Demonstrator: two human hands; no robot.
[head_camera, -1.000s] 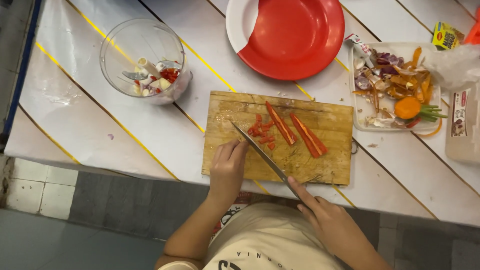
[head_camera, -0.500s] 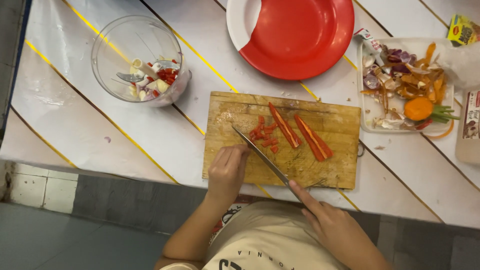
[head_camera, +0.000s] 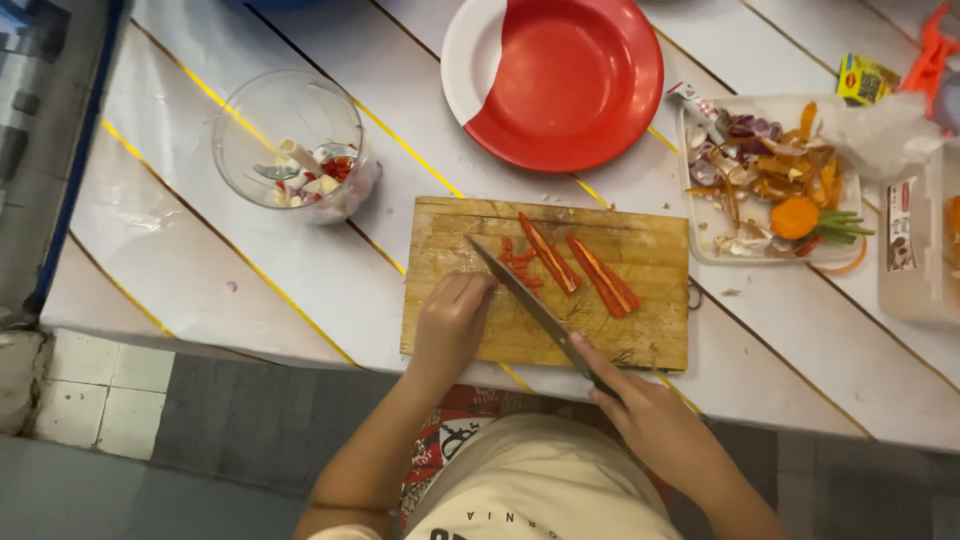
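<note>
My right hand (head_camera: 655, 415) still grips the long steel knife (head_camera: 530, 305); its blade hasn't shifted. My left hand (head_camera: 452, 322), fingers curled, stays on the rectangular wooden cutting board (head_camera: 650, 345) by the chopped red chilli (head_camera: 515, 262).

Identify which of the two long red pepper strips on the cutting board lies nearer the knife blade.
The left strip: it lies beside the knife blade, while the other strip lies farther right.

We see a white worktop (head_camera: 250, 290) with thin yellow diagonal lines. A wooden board (head_camera: 640, 330) lies at its near edge. A clear bowl (head_camera: 290, 145) stands far left. A red plate (head_camera: 575, 80) sits on a white plate (head_camera: 465, 55) at the far middle. A white tray (head_camera: 700, 240) of peelings lies to the right, with a clear tub (head_camera: 915, 245) just beside it and a small yellow packet (head_camera: 865, 80) behind.
</note>
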